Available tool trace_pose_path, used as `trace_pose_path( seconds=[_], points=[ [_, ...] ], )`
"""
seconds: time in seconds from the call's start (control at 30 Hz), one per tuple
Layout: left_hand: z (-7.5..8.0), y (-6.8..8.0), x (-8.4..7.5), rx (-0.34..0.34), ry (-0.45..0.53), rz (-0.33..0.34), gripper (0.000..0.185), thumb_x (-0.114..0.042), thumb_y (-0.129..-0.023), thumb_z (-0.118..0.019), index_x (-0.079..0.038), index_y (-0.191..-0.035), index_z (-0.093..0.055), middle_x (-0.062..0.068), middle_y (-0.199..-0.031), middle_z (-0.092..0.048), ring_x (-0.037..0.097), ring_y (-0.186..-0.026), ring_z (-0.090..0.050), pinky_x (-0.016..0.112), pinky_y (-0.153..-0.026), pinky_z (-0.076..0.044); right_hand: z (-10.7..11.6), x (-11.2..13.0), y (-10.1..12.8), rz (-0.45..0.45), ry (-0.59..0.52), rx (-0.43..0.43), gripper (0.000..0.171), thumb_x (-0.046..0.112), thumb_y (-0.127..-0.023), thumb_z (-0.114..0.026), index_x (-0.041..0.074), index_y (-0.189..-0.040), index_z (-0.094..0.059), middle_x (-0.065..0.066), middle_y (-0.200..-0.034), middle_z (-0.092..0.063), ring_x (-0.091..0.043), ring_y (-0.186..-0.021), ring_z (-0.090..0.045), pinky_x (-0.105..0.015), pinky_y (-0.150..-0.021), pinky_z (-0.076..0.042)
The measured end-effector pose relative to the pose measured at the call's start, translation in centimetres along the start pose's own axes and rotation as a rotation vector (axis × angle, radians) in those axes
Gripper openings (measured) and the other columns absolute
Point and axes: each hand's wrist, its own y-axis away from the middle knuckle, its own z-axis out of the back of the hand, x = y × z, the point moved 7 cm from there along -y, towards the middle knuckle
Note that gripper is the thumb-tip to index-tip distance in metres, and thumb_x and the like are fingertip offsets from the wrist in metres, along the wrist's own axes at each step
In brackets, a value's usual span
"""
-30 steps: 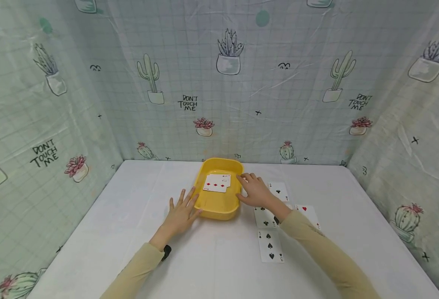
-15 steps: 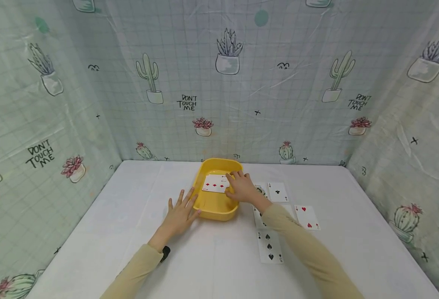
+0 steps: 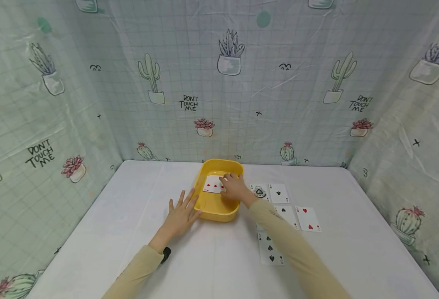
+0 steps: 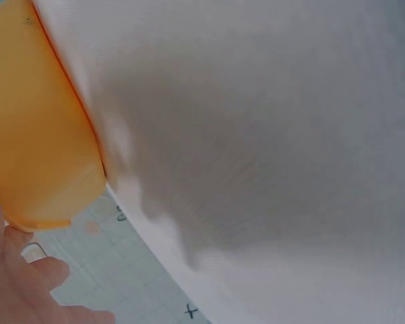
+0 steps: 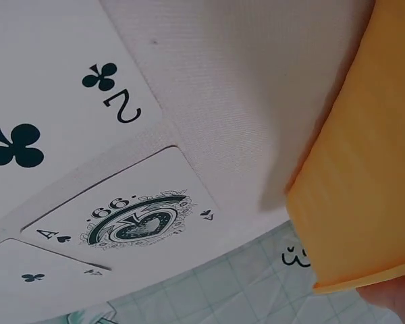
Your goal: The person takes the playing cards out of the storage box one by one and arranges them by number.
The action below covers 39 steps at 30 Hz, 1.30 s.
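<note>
A yellow plastic tray (image 3: 211,206) stands near the table's back edge. Inside it lies a three of diamonds (image 3: 211,185), with at least one more card partly under it. My right hand (image 3: 235,187) reaches over the tray's right rim, thumb and fingertips apart at the right end of these cards; whether they touch is unclear. Fingers spread, my left hand (image 3: 178,216) rests against the tray's left side. To the right are an ace of spades (image 3: 259,192), ace of clubs (image 3: 278,193), two of spades (image 3: 287,216), two of hearts (image 3: 309,219) and three of spades (image 3: 269,249).
A two of clubs (image 5: 27,101) appears in the right wrist view; my right sleeve (image 3: 290,245) mostly covers it in the head view. The white table (image 3: 129,207) is enclosed by cactus-print cloth (image 3: 189,54) at the back and sides.
My right hand has moved left from the tray's right rim to over the cards inside, baring the ace of spades and two of spades. The left hand has stayed in place.
</note>
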Motion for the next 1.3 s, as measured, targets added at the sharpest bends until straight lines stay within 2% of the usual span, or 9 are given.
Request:
trace_pose_path(
  seconds=[0.2,0.4,0.63,0.87,1.03,1.13,1.3],
  points=[
    [0.0,0.0,0.0,0.016,-0.017,0.003,0.062,-0.051,-0.091,-0.035,-0.015,-0.142,-0.026,0.000,-0.152,-0.009,0.034,-0.138,-0.009,0.068,-0.098,-0.015,-0.4,0.4,-0.3,-0.026,-0.014,0.072,0.053,0.036,-0.087,-0.051,0.017,-0.135,-0.039,-0.006,-0.138,-0.040,-0.027,-0.127,-0.032,-0.058,-0.104,-0.020],
    [0.2,0.2,-0.1,0.001,-0.014,0.007,0.062,-0.051,-0.092,-0.034,-0.014,-0.141,-0.027,0.001,-0.152,-0.011,0.035,-0.137,-0.012,0.068,-0.098,-0.015,-0.9,0.8,-0.4,-0.013,0.049,0.109,0.051,0.037,-0.088,-0.047,0.019,-0.135,-0.039,-0.006,-0.139,-0.040,-0.028,-0.129,-0.032,-0.057,-0.103,-0.021],
    [0.2,0.3,-0.1,-0.005,-0.004,0.009,0.062,-0.051,-0.091,-0.035,-0.014,-0.141,-0.027,0.000,-0.152,-0.011,0.034,-0.138,-0.011,0.068,-0.098,-0.014,-1.4,0.9,-0.4,0.012,0.088,0.115,0.044,0.037,-0.088,-0.046,0.021,-0.130,-0.046,-0.004,-0.128,-0.050,-0.025,-0.118,-0.038,-0.055,-0.101,-0.024],
    [0.3,0.3,-0.1,-0.025,0.000,0.004,0.062,-0.049,-0.091,-0.037,-0.014,-0.141,-0.028,0.001,-0.151,-0.013,0.035,-0.138,-0.011,0.068,-0.098,-0.015,-0.9,1.8,0.6,0.045,0.111,0.144,0.039,0.034,-0.086,-0.049,0.027,-0.124,-0.052,-0.008,-0.130,-0.048,-0.029,-0.125,-0.034,-0.056,-0.102,-0.022],
    [0.3,0.3,-0.1,-0.029,0.010,0.003,0.062,-0.049,-0.091,-0.037,-0.014,-0.141,-0.027,0.000,-0.151,-0.013,0.035,-0.137,-0.012,0.068,-0.098,-0.014,-0.4,2.4,0.9,0.092,0.106,0.115,0.036,0.037,-0.082,-0.056,0.028,-0.117,-0.056,-0.007,-0.118,-0.053,-0.029,-0.121,-0.038,-0.053,-0.099,-0.026],
    [0.2,0.3,-0.1,-0.018,0.004,0.000,0.062,-0.050,-0.091,-0.035,-0.015,-0.142,-0.025,0.000,-0.151,-0.012,0.035,-0.137,-0.012,0.069,-0.098,-0.014,-0.4,2.5,0.7,0.112,0.105,0.081,0.042,0.038,-0.080,-0.058,0.027,-0.120,-0.054,-0.004,-0.118,-0.051,-0.025,-0.117,-0.038,-0.050,-0.096,-0.029],
    [0.1,0.4,0.0,-0.018,0.001,0.005,0.062,-0.050,-0.091,-0.035,-0.015,-0.142,-0.026,0.000,-0.152,-0.012,0.036,-0.137,-0.012,0.069,-0.097,-0.015,-0.7,2.8,0.0,0.143,0.067,0.098,0.065,0.035,-0.078,-0.056,0.026,-0.138,-0.033,-0.001,-0.144,-0.031,-0.024,-0.131,-0.027,-0.053,-0.104,-0.024]
  ],
)
